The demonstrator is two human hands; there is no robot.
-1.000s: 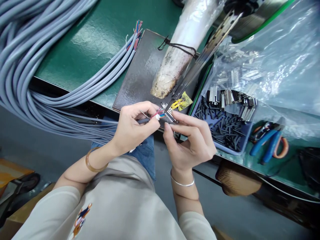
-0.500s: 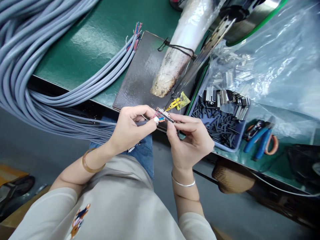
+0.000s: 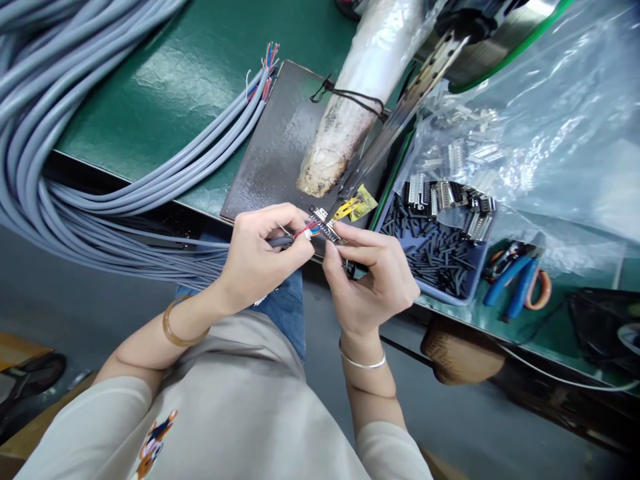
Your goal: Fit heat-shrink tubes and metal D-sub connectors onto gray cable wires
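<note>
My left hand (image 3: pixel 267 253) is closed on the stripped end of a grey cable (image 3: pixel 283 241), its thin coloured wires (image 3: pixel 311 231) fanning out past the fingertips. Those wires reach a small metal and black multi-pin connector (image 3: pixel 326 225), which my right hand (image 3: pixel 373 273) pinches by its near end between thumb and fingers. Just beyond the connector is the tip of a soldering iron (image 3: pixel 345 190), above a yellow clip-like piece (image 3: pixel 347 208). Whether the tip touches the connector I cannot tell.
Grey cables (image 3: pixel 30 133) are heaped at the left. A dark plate (image 3: pixel 265 160) lies under a wrapped, tied stand (image 3: pixel 345 113). On the right are a blue tray (image 3: pixel 467 297) with black sleeves and connectors, blue-handled pliers (image 3: pixel 520 283), a solder spool (image 3: pixel 505 47) and plastic sheeting (image 3: pixel 575 133).
The connector has turned slightly in my fingers, its far end swinging outward. My right hand has shifted a little left. The whole view has drifted slightly.
</note>
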